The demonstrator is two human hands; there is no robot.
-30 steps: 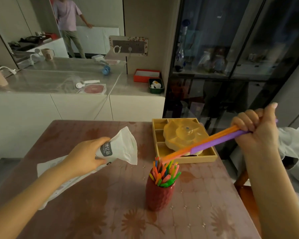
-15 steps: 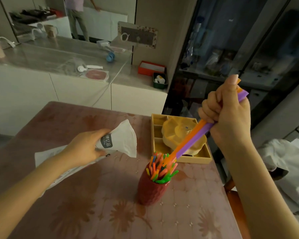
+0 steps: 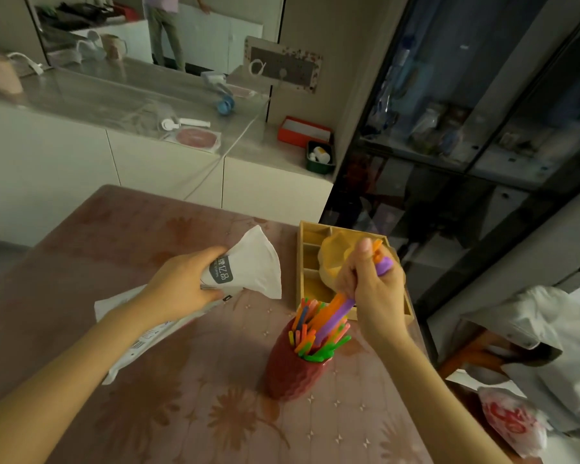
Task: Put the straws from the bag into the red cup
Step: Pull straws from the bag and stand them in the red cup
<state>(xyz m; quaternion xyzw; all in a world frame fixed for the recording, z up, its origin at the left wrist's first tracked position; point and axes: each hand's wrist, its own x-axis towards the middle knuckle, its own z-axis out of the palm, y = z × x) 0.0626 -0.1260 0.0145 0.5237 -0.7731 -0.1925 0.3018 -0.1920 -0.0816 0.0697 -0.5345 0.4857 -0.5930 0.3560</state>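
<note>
Right hand [image 3: 372,293] clamped round an orange and a purple straw [image 3: 335,311], lower ends in the red cup [image 3: 292,366] among other straws. Left hand [image 3: 181,289] grips the white bag [image 3: 245,269] just above the desk [image 3: 114,236], left of cup.

White sideboard [image 3: 81,169], dark glass cabinet [image 3: 449,145]

Matt white paper bag [image 3: 248,267]; textured red cup [image 3: 290,370]; wooden tray [image 3: 303,262].
</note>
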